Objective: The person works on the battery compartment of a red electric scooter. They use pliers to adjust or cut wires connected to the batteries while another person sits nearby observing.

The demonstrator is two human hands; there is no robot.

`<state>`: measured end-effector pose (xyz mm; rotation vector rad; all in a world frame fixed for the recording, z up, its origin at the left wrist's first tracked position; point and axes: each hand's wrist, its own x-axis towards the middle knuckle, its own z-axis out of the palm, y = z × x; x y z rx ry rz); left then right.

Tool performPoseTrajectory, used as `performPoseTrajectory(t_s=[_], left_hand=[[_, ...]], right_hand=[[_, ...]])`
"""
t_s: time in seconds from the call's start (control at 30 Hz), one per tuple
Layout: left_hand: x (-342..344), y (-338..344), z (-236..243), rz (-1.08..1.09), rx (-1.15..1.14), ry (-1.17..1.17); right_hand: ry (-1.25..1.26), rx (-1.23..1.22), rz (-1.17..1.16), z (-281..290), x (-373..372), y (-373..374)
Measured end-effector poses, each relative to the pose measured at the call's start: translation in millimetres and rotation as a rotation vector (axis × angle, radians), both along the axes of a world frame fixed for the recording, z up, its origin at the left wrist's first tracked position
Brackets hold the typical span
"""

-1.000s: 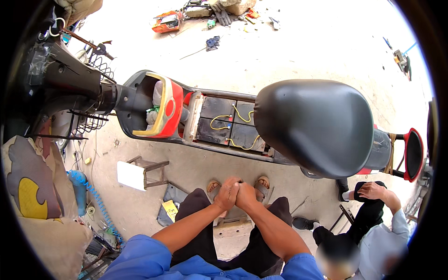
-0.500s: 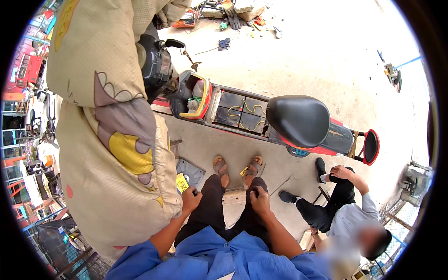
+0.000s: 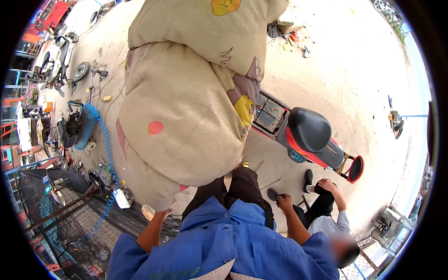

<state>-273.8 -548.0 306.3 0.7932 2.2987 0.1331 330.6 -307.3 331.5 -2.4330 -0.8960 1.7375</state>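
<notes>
A big beige padded scooter cover (image 3: 186, 107) with cartoon prints bulges in front of me, hiding the front of a red and black electric scooter (image 3: 292, 132). My left forearm (image 3: 153, 231) reaches up to the cover's lower edge; the left hand is hidden behind the cloth. Beside my right thigh, my right hand (image 3: 284, 203) hangs with its fingers curled closed, apart from the scooter. What those fingers hold, if anything, is hidden. Black batteries with yellow wires (image 3: 269, 113) show in the scooter's uncovered bay, just ahead of its black seat (image 3: 309, 129).
A person (image 3: 329, 217) sits low at my right, near the scooter's tail. To the left, a blue coiled hose (image 3: 105, 126) runs down beside dark netting (image 3: 70, 186). A loose wheel (image 3: 81, 70) and a parked scooter (image 3: 59, 60) stand farther left.
My view has turned left, and the cover now fills the middle, hiding the scooter's front, keys and my feet. My left hand has gone behind the cloth; my right has left my knee.
</notes>
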Motion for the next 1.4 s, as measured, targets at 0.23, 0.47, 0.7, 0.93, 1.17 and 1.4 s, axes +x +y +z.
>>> performPoseTrajectory(t_s=[0.23,0.47,0.7,0.93,1.17,1.4], left_hand=[[96,-47,67,0.526,0.06,-0.021],[212,-87,79,0.843,0.046,-0.085],[309,-115,100,0.995,-0.047,-0.088],[328,-112,150,1.367,0.021,-0.151],[322,-172,113,1.382,0.078,-0.18],[185,-275,52,1.157,0.024,-0.098]], right_hand=[[0.133,-0.071,0.125,6,-25,73],[0.125,-0.018,0.345,17,-37,157],[0.115,-0.022,0.463,12,-60,201],[0.123,-0.078,0.683,-6,-106,193],[0.069,-0.074,0.713,3,-168,169],[-0.055,-0.078,0.468,-7,-220,49]])
